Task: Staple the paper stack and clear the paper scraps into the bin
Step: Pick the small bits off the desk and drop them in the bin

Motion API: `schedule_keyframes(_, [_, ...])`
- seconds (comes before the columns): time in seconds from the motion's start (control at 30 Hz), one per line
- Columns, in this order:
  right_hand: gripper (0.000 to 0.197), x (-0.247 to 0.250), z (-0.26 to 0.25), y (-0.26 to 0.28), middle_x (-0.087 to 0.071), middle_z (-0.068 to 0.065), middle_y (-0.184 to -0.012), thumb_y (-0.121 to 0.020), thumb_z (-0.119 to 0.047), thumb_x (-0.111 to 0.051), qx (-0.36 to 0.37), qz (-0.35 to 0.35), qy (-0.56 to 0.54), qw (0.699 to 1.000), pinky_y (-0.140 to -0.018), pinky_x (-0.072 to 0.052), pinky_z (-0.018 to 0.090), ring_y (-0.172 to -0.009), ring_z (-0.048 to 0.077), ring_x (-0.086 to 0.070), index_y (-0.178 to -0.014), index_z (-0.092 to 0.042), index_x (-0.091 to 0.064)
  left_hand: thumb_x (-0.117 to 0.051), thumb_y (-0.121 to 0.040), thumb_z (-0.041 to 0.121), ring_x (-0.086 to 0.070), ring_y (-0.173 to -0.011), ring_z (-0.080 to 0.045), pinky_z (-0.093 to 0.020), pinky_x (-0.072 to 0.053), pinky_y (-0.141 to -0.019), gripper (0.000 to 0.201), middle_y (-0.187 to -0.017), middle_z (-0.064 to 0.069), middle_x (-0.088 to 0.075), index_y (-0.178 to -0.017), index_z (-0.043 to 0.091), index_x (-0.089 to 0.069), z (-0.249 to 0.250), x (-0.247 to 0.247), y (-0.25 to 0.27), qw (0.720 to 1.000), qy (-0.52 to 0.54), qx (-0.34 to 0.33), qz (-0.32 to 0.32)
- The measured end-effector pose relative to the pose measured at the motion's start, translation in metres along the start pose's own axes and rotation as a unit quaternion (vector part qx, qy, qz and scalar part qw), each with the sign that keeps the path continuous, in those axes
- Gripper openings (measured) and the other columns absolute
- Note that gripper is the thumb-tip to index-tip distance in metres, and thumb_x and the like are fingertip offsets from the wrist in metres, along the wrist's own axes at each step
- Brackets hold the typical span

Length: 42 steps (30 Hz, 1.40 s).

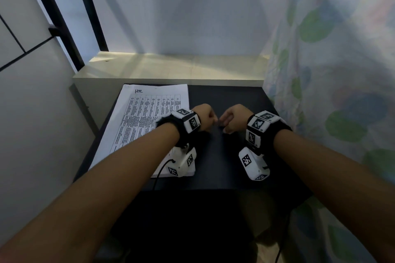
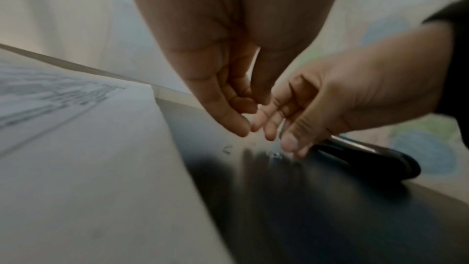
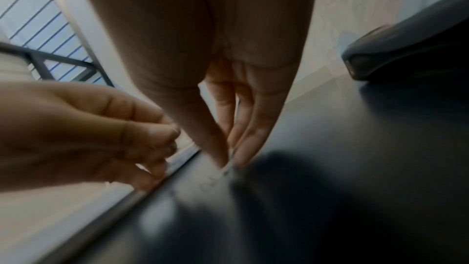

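The printed paper stack (image 1: 149, 117) lies on the left part of the black table (image 1: 226, 160). My hands meet just right of its edge. My right hand (image 3: 229, 165) pinches a small pale scrap against the tabletop with thumb and fingertips. My left hand (image 3: 164, 148) hovers beside it with curled fingers, and I see nothing in them. Two tiny bent bits (image 2: 227, 150) lie on the table under the fingertips. A black stapler (image 2: 368, 158) sits right behind my right hand (image 2: 279, 138); in the head view that hand hides it. No bin is in view.
A pale ledge (image 1: 171, 68) runs along the table's far edge under a window. A flowered curtain (image 1: 342, 92) hangs close on the right and a grey wall (image 1: 32, 113) stands on the left. The table's front edge is near my forearms.
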State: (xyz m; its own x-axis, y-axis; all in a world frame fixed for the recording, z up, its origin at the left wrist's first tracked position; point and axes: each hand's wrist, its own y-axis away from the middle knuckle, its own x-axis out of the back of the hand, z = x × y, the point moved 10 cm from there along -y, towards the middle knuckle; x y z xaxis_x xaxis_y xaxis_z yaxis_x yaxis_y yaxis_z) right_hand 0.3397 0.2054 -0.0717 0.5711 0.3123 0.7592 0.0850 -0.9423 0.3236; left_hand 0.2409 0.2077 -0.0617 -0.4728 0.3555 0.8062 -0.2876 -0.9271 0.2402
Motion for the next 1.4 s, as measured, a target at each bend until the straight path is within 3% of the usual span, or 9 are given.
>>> schedule_keyframes(0.13, [0.034, 0.005, 0.001, 0.003, -0.066, 0.009, -0.122, -0.082, -0.005, -0.064, 0.001, 0.037, 0.088, 0.995, -0.096, -0.047, 0.027, -0.113, 0.024, -0.061, -0.116, -0.009, -0.066, -0.049, -0.093, 0.012, -0.063, -0.111, -0.03, -0.032, -0.048, -0.092, 0.029, -0.118, -0.017, -0.067, -0.111, -0.002, -0.067, -0.016, 0.012, 0.0, 0.999, -0.034, 0.034, 0.026])
schedule_keyframes(0.33, [0.025, -0.01, -0.02, 0.006, -0.073, 0.012, -0.106, -0.076, -0.002, -0.07, 0.038, 0.011, 0.12, 0.992, -0.09, -0.055, 0.035, -0.1, 0.027, -0.068, -0.1, -0.007, -0.073, -0.048, -0.09, 0.011, -0.061, -0.079, -0.022, -0.028, -0.048, -0.076, 0.029, -0.086, -0.014, -0.067, -0.103, -0.003, -0.069, -0.001, -0.013, 0.003, 0.999, -0.034, -0.003, -0.035])
schedule_keyframes(0.6, [0.036, -0.016, -0.027, 0.01, -0.071, 0.003, -0.112, -0.076, -0.006, -0.072, 0.07, -0.032, 0.145, 0.987, -0.084, -0.048, 0.021, -0.098, 0.014, -0.064, -0.11, -0.016, -0.071, -0.046, -0.095, 0.011, -0.069, -0.099, -0.03, -0.032, -0.051, -0.09, 0.027, -0.112, -0.018, -0.07, -0.107, -0.002, -0.067, -0.019, 0.021, 0.012, 1.0, 0.002, 0.013, 0.02])
schedule_keyframes(0.67, [0.034, -0.02, -0.035, 0.01, -0.071, 0.004, -0.111, -0.076, -0.004, -0.072, 0.089, -0.039, 0.144, 0.985, -0.079, -0.046, 0.02, -0.091, 0.01, -0.062, -0.108, -0.016, -0.072, -0.046, -0.096, 0.011, -0.069, -0.094, -0.028, -0.032, -0.051, -0.09, 0.027, -0.111, -0.018, -0.07, -0.107, -0.002, -0.066, -0.026, 0.018, 0.014, 1.0, -0.004, 0.02, 0.012])
schedule_keyframes(0.8, [0.038, -0.012, -0.037, 0.008, -0.067, 0.002, -0.12, -0.079, -0.005, -0.064, 0.083, -0.024, 0.172, 0.981, -0.083, -0.044, 0.02, -0.111, 0.018, -0.061, -0.115, -0.018, -0.067, -0.045, -0.096, 0.011, -0.062, -0.081, -0.02, -0.032, -0.052, -0.089, 0.028, -0.112, -0.018, -0.07, -0.106, -0.004, -0.066, -0.029, 0.013, 0.016, 1.0, -0.003, 0.021, 0.006])
schedule_keyframes(1.0, [0.043, -0.023, -0.039, 0.024, -0.059, 0.003, -0.128, -0.081, -0.011, -0.062, 0.146, -0.06, 0.248, 0.956, -0.095, -0.043, 0.025, -0.114, 0.021, -0.057, -0.123, -0.022, -0.063, -0.045, -0.095, 0.009, -0.059, -0.08, -0.019, -0.032, -0.052, -0.088, 0.028, -0.112, -0.02, -0.07, -0.107, -0.005, -0.065, -0.026, 0.013, 0.017, 1.0, 0.001, 0.023, 0.005])
schedule_keyframes(1.13, [0.036, -0.028, -0.032, 0.034, -0.058, 0.0, -0.128, -0.081, -0.015, -0.064, 0.171, -0.069, 0.276, 0.943, -0.091, -0.038, 0.017, -0.112, 0.018, -0.058, -0.117, -0.021, -0.068, -0.044, -0.096, 0.008, -0.06, -0.08, -0.02, -0.032, -0.052, -0.088, 0.028, -0.114, -0.019, -0.069, -0.109, -0.005, -0.065, -0.026, 0.013, 0.02, 1.0, 0.003, 0.023, 0.001])
schedule_keyframes(1.23, [0.036, -0.013, -0.03, 0.036, -0.064, 0.003, -0.122, -0.083, -0.007, -0.057, 0.158, -0.03, 0.243, 0.956, -0.095, -0.044, 0.023, -0.111, 0.021, -0.06, -0.114, -0.022, -0.069, -0.045, -0.095, 0.009, -0.064, -0.084, -0.024, -0.031, -0.051, -0.089, 0.027, -0.112, -0.02, -0.07, -0.108, -0.003, -0.065, -0.025, 0.012, 0.022, 1.0, 0.001, 0.024, 0.001])
schedule_keyframes(1.4, [0.045, -0.022, -0.026, 0.041, -0.057, 0.007, -0.135, -0.087, -0.003, -0.045, 0.137, -0.009, 0.278, 0.951, -0.107, -0.04, 0.031, -0.125, 0.025, -0.052, -0.128, -0.015, -0.059, -0.046, -0.094, 0.009, -0.06, -0.08, -0.019, -0.034, -0.053, -0.092, 0.026, -0.11, -0.021, -0.07, -0.106, -0.003, -0.066, -0.02, 0.006, 0.022, 1.0, 0.006, 0.022, -0.009])
